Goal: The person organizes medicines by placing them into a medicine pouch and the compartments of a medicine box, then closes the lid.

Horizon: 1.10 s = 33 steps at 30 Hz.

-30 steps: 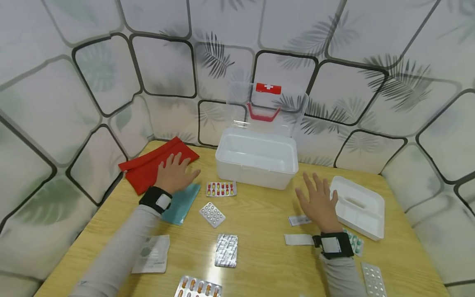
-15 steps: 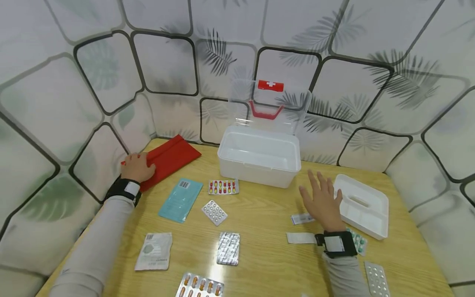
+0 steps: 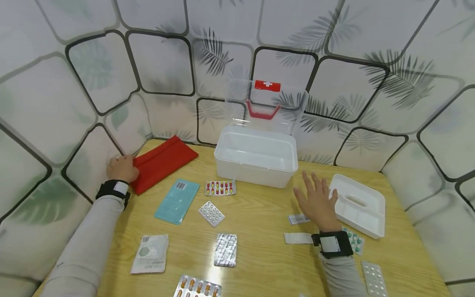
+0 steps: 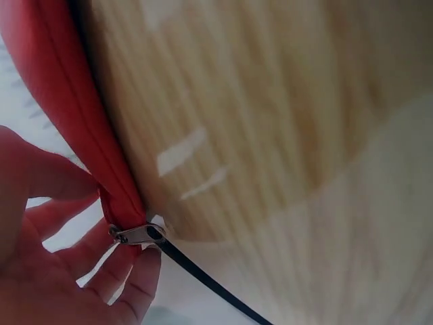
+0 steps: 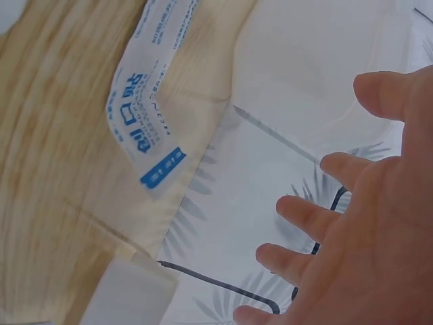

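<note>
Now that the left hand point(image 3: 122, 168) has been brought to the left corner of the red zippered pouch point(image 3: 163, 163), that corner is pinched between thumb and fingers beside the metal zipper pull point(image 4: 141, 235); a hold for handling the pouch or its zip appears to have been gained. The pouch is laid at the far left of the table point(image 3: 259, 231). The teal packet point(image 3: 178, 201), partly covered a second ago, has been exposed. Past the open-lidded first-aid box point(image 3: 256, 174), the right hand point(image 3: 318, 202) is held beside the white tray point(image 3: 365, 218), fingers spread, nothing gripped.
</note>
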{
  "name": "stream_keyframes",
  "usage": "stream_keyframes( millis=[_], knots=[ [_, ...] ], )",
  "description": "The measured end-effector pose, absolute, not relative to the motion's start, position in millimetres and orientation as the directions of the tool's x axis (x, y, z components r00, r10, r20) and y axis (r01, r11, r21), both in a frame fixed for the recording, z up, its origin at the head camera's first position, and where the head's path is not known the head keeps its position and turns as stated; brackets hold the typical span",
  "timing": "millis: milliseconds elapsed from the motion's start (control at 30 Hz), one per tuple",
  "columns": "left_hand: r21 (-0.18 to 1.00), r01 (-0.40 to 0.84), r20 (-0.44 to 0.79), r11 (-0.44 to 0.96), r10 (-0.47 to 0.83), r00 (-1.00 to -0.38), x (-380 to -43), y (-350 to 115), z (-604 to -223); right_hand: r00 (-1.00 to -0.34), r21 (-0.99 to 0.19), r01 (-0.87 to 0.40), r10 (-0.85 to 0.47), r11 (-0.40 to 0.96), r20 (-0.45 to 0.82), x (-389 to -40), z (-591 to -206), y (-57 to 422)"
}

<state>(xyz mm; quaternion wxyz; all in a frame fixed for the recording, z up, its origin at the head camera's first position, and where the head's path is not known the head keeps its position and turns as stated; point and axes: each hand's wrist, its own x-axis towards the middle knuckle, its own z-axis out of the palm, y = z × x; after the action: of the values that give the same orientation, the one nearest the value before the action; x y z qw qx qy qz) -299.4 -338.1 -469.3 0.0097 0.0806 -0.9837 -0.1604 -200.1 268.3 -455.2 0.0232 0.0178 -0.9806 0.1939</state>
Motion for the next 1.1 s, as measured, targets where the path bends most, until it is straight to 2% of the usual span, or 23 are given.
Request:
stream_keyframes(
  millis=[667, 900, 1100],
  knots=[
    [0.381, -0.079, 0.177, 0.921, -0.157, -0.972, -287, -333, -454, -1.0, -0.402, -0.025, -0.018, 0.915, 0.02, -194, -450, 271],
    [0.46, 0.059, 0.275, 0.886, -0.079, -0.958, -270, -322, -426, -0.999, -0.402, -0.035, -0.024, 0.915, 0.033, -197, -448, 269],
    [0.544, 0.079, 0.255, 0.835, -0.075, -0.964, -256, -310, -399, -0.999, -0.416, -0.037, -0.026, 0.909, 0.033, -199, -447, 266]
  ],
)
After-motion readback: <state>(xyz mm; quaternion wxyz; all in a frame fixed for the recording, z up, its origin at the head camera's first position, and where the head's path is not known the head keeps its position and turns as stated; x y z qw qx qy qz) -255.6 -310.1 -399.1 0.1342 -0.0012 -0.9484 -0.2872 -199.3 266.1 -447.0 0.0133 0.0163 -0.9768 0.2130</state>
